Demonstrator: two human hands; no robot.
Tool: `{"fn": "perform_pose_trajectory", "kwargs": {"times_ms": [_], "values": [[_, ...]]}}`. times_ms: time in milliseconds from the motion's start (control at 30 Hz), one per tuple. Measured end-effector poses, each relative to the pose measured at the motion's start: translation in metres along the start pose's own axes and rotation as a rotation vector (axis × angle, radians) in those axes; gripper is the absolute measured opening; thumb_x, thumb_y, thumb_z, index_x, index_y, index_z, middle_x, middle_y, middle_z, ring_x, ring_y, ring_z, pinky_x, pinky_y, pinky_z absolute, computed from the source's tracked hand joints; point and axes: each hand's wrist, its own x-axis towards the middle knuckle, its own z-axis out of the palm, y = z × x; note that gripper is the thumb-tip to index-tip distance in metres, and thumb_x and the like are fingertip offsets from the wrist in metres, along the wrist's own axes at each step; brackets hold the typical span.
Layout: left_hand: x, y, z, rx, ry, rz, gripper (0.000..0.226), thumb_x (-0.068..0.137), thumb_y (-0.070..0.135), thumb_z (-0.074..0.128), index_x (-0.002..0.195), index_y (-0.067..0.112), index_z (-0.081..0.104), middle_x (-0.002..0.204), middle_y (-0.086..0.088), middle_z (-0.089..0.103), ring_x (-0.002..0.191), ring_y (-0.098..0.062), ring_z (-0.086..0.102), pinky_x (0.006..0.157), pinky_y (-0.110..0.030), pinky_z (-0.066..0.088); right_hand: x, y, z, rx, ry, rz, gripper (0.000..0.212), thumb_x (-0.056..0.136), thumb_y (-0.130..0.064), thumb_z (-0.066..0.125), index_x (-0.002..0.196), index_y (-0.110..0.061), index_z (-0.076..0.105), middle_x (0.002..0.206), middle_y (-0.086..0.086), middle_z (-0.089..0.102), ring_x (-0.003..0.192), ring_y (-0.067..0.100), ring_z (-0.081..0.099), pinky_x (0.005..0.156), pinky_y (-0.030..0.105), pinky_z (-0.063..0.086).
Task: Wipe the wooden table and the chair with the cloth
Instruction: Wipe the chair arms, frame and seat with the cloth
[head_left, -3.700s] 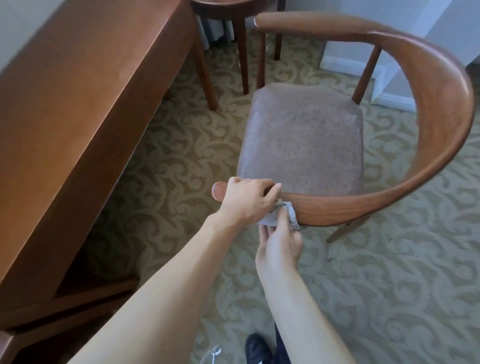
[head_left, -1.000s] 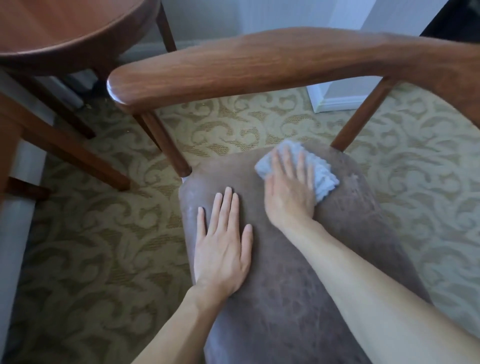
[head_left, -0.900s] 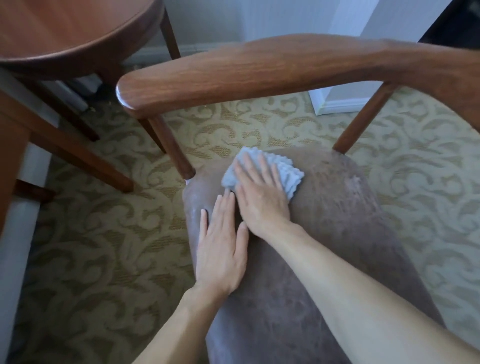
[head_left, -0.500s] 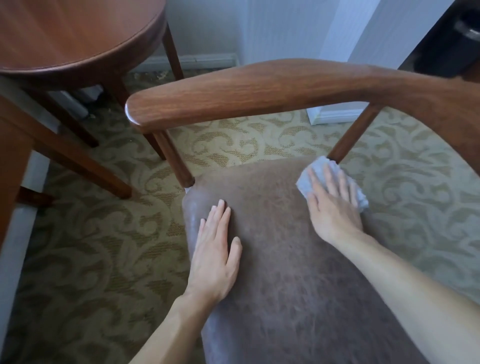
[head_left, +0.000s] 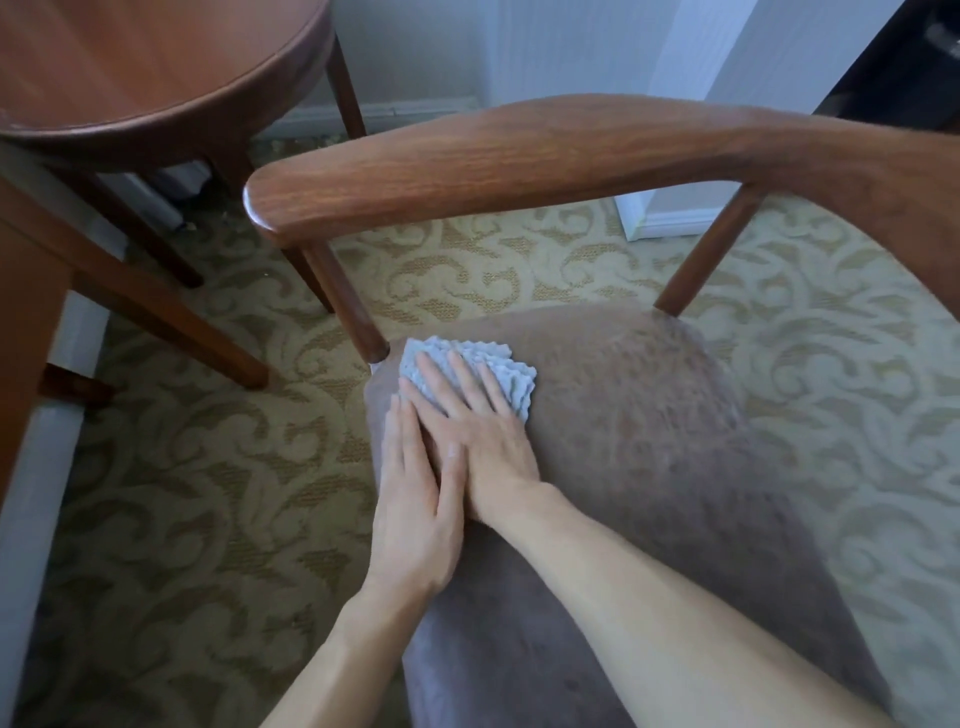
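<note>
The chair has a brown padded seat (head_left: 649, 441) and a curved wooden armrest rail (head_left: 519, 161) across the top of the view. A folded pale blue cloth (head_left: 511, 371) lies at the seat's far left corner, by the armrest post. My right hand (head_left: 478, 436) presses flat on the cloth with straight fingers. My left hand (head_left: 415, 509) lies flat on the seat's left edge, touching the right hand's side. The round wooden table (head_left: 135, 67) stands at the upper left.
A second wooden piece with slanted legs (head_left: 156, 317) fills the left edge. Patterned beige carpet (head_left: 208, 493) surrounds the chair. A white wall and baseboard corner (head_left: 670, 218) stand behind the chair; a dark object sits at the top right.
My right hand has slid the cloth from the seat's far right corner to its far left corner, up against my left hand. The left hand has stayed flat on the seat.
</note>
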Motion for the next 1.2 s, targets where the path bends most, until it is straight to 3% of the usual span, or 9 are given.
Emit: {"fn": "perform_pose_trajectory", "kwargs": {"times_ms": [133,367,500,667,800,933,1033,1200], "values": [[-0.004,-0.009,0.008,0.258,-0.076,-0.014,0.074,0.102,0.058,0.013,0.164,0.020,0.005,0.170,0.011,-0.013,0.154,-0.003,-0.021,0.129,-0.037,-0.004,-0.022,0.064,-0.009,-0.034,0.082,0.272,0.057,0.104,-0.037,0.034,0.160,-0.034,0.023,0.170,-0.002,0.013,0.158,0.027,0.006,0.127,0.049,0.008],[-0.002,-0.010,0.002,0.331,-0.124,-0.001,0.068,0.107,0.048,0.023,0.164,0.017,0.005,0.171,0.006,-0.013,0.155,-0.010,-0.021,0.126,-0.034,-0.009,-0.063,0.146,-0.018,-0.008,0.068,0.663,0.057,0.106,-0.041,0.021,0.161,-0.035,0.012,0.172,0.000,0.001,0.157,0.029,-0.002,0.127,0.051,0.001],[-0.001,-0.008,0.000,0.342,-0.132,0.010,0.063,0.110,0.038,0.028,0.163,0.013,0.006,0.172,-0.001,-0.008,0.156,-0.015,-0.016,0.125,-0.033,-0.010,-0.056,0.127,-0.022,0.041,0.049,0.627,0.055,0.108,-0.037,0.020,0.162,-0.032,0.011,0.172,-0.003,-0.003,0.157,0.026,-0.010,0.127,0.050,-0.003],[0.002,-0.005,-0.011,0.299,-0.168,0.037,0.058,0.109,0.018,0.035,0.163,0.008,0.018,0.172,-0.010,0.005,0.159,-0.028,-0.003,0.129,-0.040,0.002,-0.054,0.017,-0.011,0.061,0.016,0.214,0.054,0.108,-0.035,0.022,0.161,-0.032,0.016,0.171,-0.005,0.003,0.158,0.024,-0.007,0.127,0.047,-0.003],[0.001,-0.006,-0.023,0.261,-0.186,0.089,0.058,0.103,0.004,0.036,0.160,0.003,0.024,0.170,-0.015,0.016,0.159,-0.025,0.005,0.124,-0.022,-0.003,-0.058,-0.025,-0.006,0.076,0.010,0.209,0.055,0.107,-0.035,0.018,0.162,-0.029,0.016,0.171,-0.006,0.005,0.158,0.023,-0.005,0.127,0.047,0.001],[-0.012,-0.007,-0.024,0.301,-0.180,0.097,0.059,0.105,0.006,0.041,0.160,-0.001,0.022,0.170,-0.018,0.014,0.158,-0.028,0.007,0.126,-0.027,0.004,-0.065,-0.008,-0.005,0.025,0.009,0.145,0.055,0.106,-0.038,0.017,0.161,-0.033,0.016,0.171,-0.005,0.004,0.158,0.023,-0.002,0.127,0.047,0.002],[-0.017,-0.010,-0.019,0.351,-0.185,0.092,0.062,0.107,0.014,0.043,0.161,-0.001,0.016,0.171,-0.013,0.008,0.159,-0.027,0.004,0.127,-0.032,0.006,-0.071,0.046,-0.009,0.036,0.060,0.361,0.058,0.105,-0.040,0.028,0.161,-0.032,0.017,0.171,-0.002,0.006,0.158,0.026,0.001,0.127,0.047,-0.001],[-0.015,-0.014,-0.015,0.339,-0.208,0.052,0.064,0.109,0.022,0.040,0.163,0.005,0.009,0.173,-0.005,-0.001,0.159,-0.021,-0.004,0.122,-0.026,-0.006,-0.081,0.118,-0.020,0.099,0.081,0.719,0.075,0.104,-0.042,0.033,0.161,-0.006,0.000,0.171,0.011,-0.004,0.158,0.024,-0.004,0.128,0.044,0.001]]}}
